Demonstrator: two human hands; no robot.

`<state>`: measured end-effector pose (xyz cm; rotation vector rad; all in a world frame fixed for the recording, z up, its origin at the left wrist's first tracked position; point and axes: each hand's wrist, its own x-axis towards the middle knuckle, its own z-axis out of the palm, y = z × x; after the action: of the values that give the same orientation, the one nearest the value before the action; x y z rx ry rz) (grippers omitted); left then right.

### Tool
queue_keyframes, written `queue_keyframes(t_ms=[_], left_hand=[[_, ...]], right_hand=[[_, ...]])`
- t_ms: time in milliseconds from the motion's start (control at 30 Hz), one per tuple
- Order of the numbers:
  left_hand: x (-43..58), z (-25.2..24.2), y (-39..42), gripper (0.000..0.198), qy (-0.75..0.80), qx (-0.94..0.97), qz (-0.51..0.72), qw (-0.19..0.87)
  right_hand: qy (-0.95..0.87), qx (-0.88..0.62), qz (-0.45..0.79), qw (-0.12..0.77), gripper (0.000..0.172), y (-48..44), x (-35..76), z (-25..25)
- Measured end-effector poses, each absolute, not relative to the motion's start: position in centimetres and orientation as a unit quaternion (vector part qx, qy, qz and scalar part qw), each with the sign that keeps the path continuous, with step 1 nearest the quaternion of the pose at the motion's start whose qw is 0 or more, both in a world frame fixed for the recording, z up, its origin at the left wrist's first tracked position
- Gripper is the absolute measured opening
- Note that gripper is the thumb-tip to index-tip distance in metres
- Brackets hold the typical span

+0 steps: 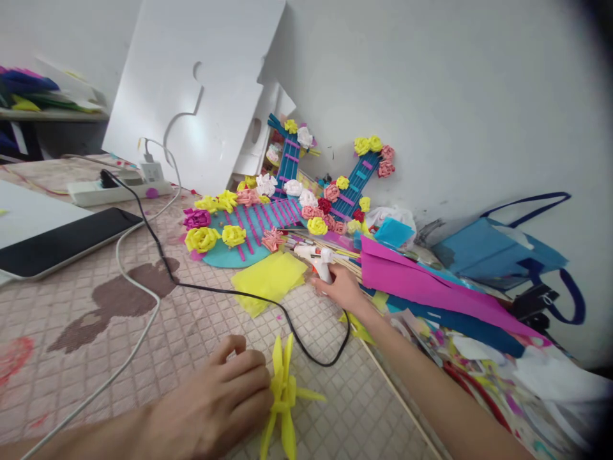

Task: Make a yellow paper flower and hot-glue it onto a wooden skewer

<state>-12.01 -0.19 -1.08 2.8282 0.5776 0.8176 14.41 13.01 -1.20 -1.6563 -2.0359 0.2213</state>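
Note:
My right hand [342,287] is closed around the handle of a white glue gun [313,253], low over the table beside some thin sticks. Its black cord [230,291] loops across the table towards me. My left hand [230,396] is in front of me with its fingers curled at a yellow flower [286,397] with narrow pointed petals; its fingertips are hidden behind the flower's left side. Flat yellow sheets [271,281] lie between the hands and a blue board [239,239] decorated with yellow, pink and white flowers.
A tablet [71,239] and a power strip [117,191] are at left, with a white cable [143,338] running towards me. Magenta sheets [431,287], paper scraps [460,364] and a blue bag [498,249] crowd the right. A white panel [191,83] leans on the wall.

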Motion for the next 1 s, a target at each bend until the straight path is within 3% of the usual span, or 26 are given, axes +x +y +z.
queue_keyframes(t_ms=[267, 433, 700, 1000], left_hand=[[-12.0, -0.7, -0.2, 0.031, 0.195, 0.939, 0.274, 0.071], [-12.1, -0.9, 0.0, 0.027, 0.193, 0.941, 0.266, 0.081], [-12.2, -1.5, 0.1, 0.021, 0.199, 0.946, 0.240, 0.088], [-12.3, -1.1, 0.5, 0.020, 0.189, 0.945, 0.241, 0.112]], right_hand=[[-0.703, -0.615, 0.075, 0.349, 0.024, 10.9, 14.3, 0.5], [-0.637, -0.610, 0.213, 0.420, 0.027, 5.7, 16.2, 2.4], [-0.644, -0.660, 0.226, 0.314, 0.031, -3.1, 17.0, 2.3], [-0.618, -0.672, 0.224, 0.341, 0.029, -6.6, 17.5, -0.6]])
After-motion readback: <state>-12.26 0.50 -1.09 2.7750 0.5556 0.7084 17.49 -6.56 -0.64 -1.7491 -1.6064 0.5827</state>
